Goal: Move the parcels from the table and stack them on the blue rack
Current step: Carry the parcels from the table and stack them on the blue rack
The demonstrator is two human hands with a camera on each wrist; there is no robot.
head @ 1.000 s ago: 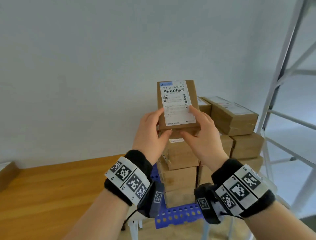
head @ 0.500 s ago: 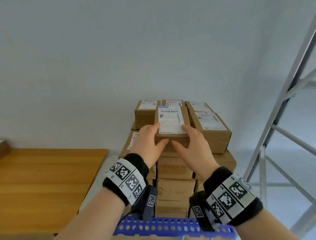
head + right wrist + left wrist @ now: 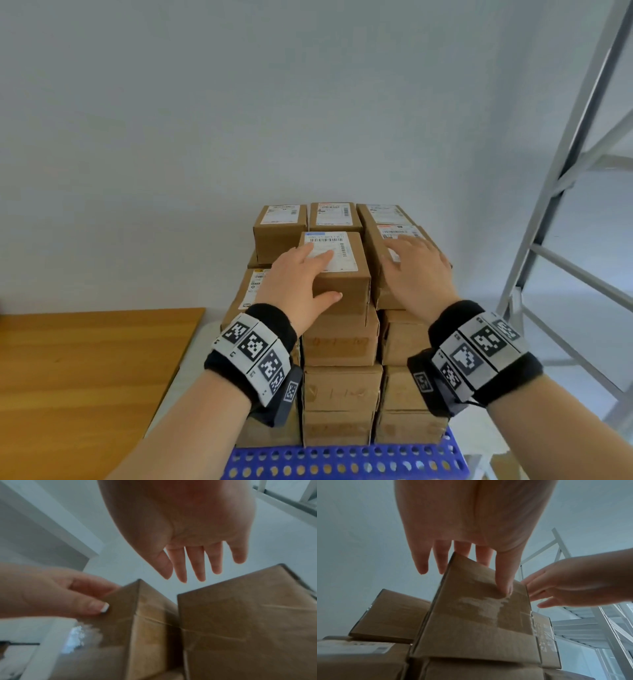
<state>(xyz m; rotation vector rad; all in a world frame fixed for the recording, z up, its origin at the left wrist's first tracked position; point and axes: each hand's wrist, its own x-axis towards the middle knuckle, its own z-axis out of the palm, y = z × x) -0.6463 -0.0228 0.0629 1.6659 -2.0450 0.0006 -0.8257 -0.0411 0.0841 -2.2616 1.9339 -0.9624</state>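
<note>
I'm seeing open air above the parcel stack [image 3: 337,342], so that's where my hands are getting room. Parcels are crowding each other with barely any gaps. A metal frame [image 3: 561,192] is boxing in the right, and the bench [image 3: 85,370] is sitting lower left.

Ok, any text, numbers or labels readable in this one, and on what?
Nothing reads cleanly.
Front top parcel, white label: barcode and print, too blurred to read.
Rear parcels, labels: too small to read.
Box beneath: faint handwriting, illegible.
Wristbands: black-and-white square codes, no words.
</note>
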